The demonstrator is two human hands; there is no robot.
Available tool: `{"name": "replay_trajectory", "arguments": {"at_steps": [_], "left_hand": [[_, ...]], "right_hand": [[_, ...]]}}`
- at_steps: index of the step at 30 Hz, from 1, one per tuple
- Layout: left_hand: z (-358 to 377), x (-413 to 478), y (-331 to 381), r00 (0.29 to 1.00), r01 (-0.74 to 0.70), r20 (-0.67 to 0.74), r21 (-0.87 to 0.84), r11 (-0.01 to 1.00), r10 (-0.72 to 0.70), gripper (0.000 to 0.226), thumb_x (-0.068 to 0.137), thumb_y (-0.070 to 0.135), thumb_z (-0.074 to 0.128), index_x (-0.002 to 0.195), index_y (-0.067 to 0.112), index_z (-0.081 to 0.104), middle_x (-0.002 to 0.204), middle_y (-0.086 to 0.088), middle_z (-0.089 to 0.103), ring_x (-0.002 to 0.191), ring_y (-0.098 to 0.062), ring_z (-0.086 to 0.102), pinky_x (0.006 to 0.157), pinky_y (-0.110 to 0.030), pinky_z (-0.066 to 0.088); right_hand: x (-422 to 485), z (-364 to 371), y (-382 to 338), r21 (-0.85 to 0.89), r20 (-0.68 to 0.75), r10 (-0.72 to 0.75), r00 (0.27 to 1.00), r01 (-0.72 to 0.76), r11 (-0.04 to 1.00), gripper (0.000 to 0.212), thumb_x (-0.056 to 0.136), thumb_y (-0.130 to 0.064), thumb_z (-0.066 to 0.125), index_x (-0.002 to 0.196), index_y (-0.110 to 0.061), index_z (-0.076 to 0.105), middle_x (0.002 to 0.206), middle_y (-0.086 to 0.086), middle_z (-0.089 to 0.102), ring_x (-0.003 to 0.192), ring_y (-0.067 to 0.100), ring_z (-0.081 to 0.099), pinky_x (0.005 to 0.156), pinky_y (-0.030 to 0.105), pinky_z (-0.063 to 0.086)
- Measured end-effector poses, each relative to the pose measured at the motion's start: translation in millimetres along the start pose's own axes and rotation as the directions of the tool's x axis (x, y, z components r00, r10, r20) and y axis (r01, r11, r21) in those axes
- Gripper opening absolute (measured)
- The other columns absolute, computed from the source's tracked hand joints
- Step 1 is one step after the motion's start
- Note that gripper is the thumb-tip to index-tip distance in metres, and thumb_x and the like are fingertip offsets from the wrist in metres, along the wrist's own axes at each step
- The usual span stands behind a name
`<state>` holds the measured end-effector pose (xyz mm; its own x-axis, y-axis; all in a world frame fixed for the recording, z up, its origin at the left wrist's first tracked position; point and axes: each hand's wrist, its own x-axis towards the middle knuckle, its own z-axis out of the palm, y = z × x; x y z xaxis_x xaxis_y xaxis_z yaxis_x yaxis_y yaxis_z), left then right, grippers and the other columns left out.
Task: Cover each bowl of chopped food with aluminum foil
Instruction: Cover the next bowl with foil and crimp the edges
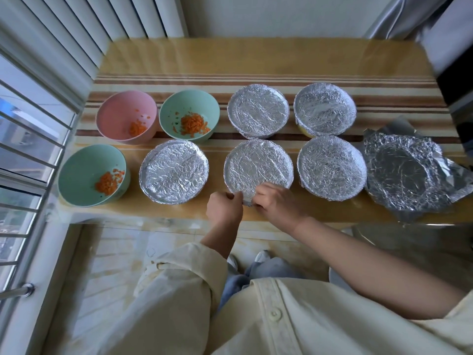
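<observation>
Several bowls stand in two rows on the table. A pink bowl [126, 116] and two green bowls [189, 112] [92, 175] stand uncovered with chopped carrot inside. Foil covers the others, among them the front middle bowl [257, 165]. My left hand [224, 207] and my right hand [277, 203] both pinch the foil at that bowl's near rim, close together. Foil-covered bowls stand to its left [174, 171] and right [331, 167].
A pile of crumpled loose foil sheets [407, 172] lies at the table's right end. A window with bars [30, 160] runs along the left. The striped tablecloth [256, 80] covers the table; the near table edge is just below my hands.
</observation>
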<state>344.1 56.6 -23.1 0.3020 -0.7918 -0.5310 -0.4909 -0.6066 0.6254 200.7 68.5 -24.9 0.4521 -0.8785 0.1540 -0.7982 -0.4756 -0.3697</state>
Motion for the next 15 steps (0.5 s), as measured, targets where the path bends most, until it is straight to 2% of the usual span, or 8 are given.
{"name": "replay_trajectory", "arguments": {"at_steps": [2,6,11,15], "left_hand": [[-1,1,3,1.0,0.008,0.01,0.013,1.0,-0.008,0.033,0.082,0.035,0.062,0.066,0.007,0.071,0.067,-0.011,0.07,0.073,-0.033,0.069,0.065,-0.031,0.052],[-6,3,6,1.0,-0.013,0.013,0.051,0.999,0.013,0.033,0.084,0.034,0.061,0.067,0.007,0.07,0.067,-0.008,0.068,0.073,-0.031,0.065,0.059,-0.027,0.038],[-4,-6,7,1.0,-0.022,-0.01,0.061,0.998,0.023,0.049,0.085,0.048,0.064,0.056,0.009,0.061,0.055,-0.007,0.055,0.06,-0.027,0.054,0.051,-0.028,0.031],[1,-11,3,0.999,-0.03,-0.02,0.064,0.998,0.031,0.045,0.088,0.037,0.064,0.053,0.011,0.053,0.052,-0.006,0.046,0.065,-0.034,0.048,0.056,-0.03,0.031]], "right_hand": [[-1,-1,-1,0.007,0.006,0.006,1.0,-0.006,1.0,0.015,0.072,-0.002,0.073,0.065,-0.008,0.062,0.066,0.006,0.048,0.061,0.026,0.052,0.047,0.031,0.041],[0,-1,-4,0.027,0.042,0.026,0.999,-0.027,0.999,0.018,0.068,0.0,0.076,0.064,-0.009,0.06,0.065,0.004,0.047,0.061,0.024,0.052,0.05,0.026,0.032],[3,-1,-5,0.014,0.016,0.061,0.998,-0.062,0.998,0.02,0.064,0.001,0.076,0.065,-0.012,0.061,0.064,0.002,0.046,0.061,0.023,0.052,0.051,0.024,0.027],[5,1,-9,0.09,-0.004,0.088,0.996,-0.087,0.992,0.022,0.065,-0.002,0.079,0.068,-0.015,0.061,0.064,0.001,0.046,0.06,0.025,0.053,0.046,0.026,0.032]]}}
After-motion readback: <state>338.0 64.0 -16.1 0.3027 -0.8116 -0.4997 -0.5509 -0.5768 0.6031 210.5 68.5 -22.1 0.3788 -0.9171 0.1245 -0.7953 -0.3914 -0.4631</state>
